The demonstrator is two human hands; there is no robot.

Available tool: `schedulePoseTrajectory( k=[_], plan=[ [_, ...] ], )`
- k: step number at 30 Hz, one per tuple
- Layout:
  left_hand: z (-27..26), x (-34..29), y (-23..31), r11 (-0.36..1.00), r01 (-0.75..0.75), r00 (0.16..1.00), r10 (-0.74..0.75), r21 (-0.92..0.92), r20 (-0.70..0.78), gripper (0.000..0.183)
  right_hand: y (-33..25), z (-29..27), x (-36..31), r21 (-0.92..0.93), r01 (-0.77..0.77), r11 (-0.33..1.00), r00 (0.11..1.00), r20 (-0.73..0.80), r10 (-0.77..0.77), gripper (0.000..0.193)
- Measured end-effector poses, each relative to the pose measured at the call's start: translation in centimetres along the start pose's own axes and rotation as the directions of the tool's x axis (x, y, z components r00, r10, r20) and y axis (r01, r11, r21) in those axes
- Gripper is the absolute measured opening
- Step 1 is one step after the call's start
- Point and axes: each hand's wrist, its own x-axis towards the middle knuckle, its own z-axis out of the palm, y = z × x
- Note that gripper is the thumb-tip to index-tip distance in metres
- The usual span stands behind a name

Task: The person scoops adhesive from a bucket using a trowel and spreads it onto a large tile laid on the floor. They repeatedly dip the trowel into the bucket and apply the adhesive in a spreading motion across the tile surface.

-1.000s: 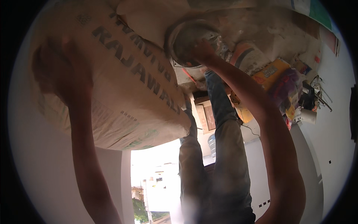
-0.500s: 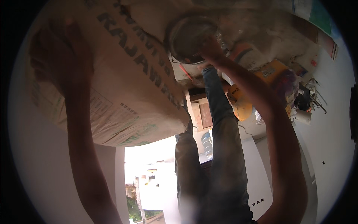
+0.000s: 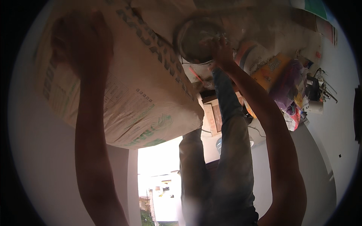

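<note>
Sack (image 3: 151, 90), long axis slanting down rightward, left hand (image 3: 85, 45) on it, grip unclear; right hand (image 3: 223, 54) spread at bucket (image 3: 180, 49)

Left hand (image 3: 85, 45) against upper part of large brown paper sack (image 3: 151, 107) with dark and green print; finger grip too dark to read. Right hand (image 3: 223, 54) at right side of round, dark-rimmed bucket (image 3: 178, 45); contact unclear. Thin red stick (image 3: 196, 74) near bucket. Right: orange-yellow bag (image 3: 272, 69) beside purple plastic bag (image 3: 287, 84). Below: legs in faded blue trousers (image 3: 234, 165).
</note>
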Motion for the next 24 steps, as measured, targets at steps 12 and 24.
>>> schedulePoseTrajectory(
  k=[12,24],
  plan=[
    [2.1,0.2,-2.8,0.975,-0.206,0.975,0.197,-0.084,-0.104,0.060,3.3,-1.9,-1.1,0.409,0.284,0.867,0.958,-0.152,-0.242,0.059],
    [-0.6,0.0,0.6,0.991,0.094,0.994,-0.099,0.097,0.044,0.059,7.3,-2.3,-1.1,0.315,0.002,0.949,0.912,0.389,-0.131,0.044]
  ],
)
